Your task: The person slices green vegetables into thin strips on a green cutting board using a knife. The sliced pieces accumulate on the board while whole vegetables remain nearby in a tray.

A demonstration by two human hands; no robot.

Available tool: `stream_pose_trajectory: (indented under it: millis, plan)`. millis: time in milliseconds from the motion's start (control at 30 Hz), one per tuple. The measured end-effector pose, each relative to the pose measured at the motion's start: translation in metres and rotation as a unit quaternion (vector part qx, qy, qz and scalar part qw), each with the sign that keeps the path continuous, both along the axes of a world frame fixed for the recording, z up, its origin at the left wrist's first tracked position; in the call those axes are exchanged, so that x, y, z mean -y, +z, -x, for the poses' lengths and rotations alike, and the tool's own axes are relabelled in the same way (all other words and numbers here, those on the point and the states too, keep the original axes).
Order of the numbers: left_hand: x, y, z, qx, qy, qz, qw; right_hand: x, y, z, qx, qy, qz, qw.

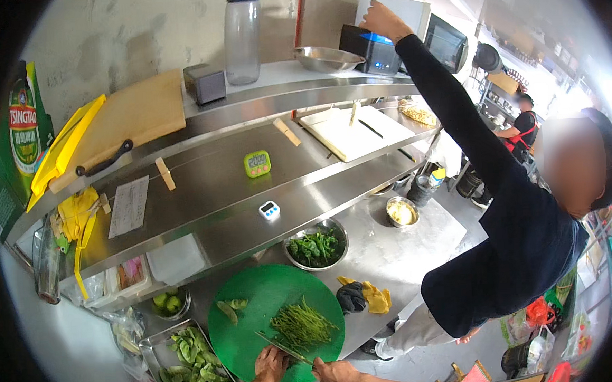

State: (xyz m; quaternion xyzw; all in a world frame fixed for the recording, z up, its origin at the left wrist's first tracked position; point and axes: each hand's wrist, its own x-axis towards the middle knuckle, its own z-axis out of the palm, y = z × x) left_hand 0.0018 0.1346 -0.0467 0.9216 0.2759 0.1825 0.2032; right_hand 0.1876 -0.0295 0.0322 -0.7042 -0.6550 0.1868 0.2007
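Observation:
A round green cutting board (238,282) lies before me with a pile of cut thin green stalks (302,323) on it. My right hand (339,373) grips a knife (285,347) at its near right end, the blade slanting across the board beside the stalks. Close against the near side of the blade, at the board's front edge, is my left hand (271,363); its fingers are bent, and whether they pinch anything is hidden. A few flat green pods or leaves (230,309) lie at the board's far left.
A metal tray of green leaves (148,349) stands left of the board. Behind it sits a steel bowl of greens (317,247); cloths (376,297) lie to the right. Shelves with timers (257,164) run above. At right, a person (501,253) reaches toward a black device (371,50).

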Motion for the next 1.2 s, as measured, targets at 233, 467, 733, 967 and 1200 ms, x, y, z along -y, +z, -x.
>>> stream_pose_trajectory:
  millis: [233, 467, 733, 967, 1200]
  plan:
    - [0.005, -0.007, 0.004, -0.004, 0.005, -0.064, 0.998, -0.007, -0.036, 0.004, 0.11, 0.006, -0.034, 0.993]
    - [0.012, -0.025, 0.001, 0.0, 0.017, -0.093, 0.996, -0.006, -0.039, 0.004, 0.098, 0.047, -0.002, 0.994]
    - [0.012, -0.014, -0.003, 0.051, 0.027, -0.077, 0.995, -0.005, 0.013, 0.002, -0.001, 0.008, 0.082, 0.997]
    - [0.01, -0.009, -0.004, 0.068, 0.041, -0.076, 0.994, -0.029, 0.019, -0.006, -0.028, 0.022, 0.095, 0.995]
    - [0.01, 0.0, -0.003, 0.076, 0.038, -0.059, 0.995, -0.022, -0.006, 0.009, 0.001, 0.004, 0.074, 0.997]
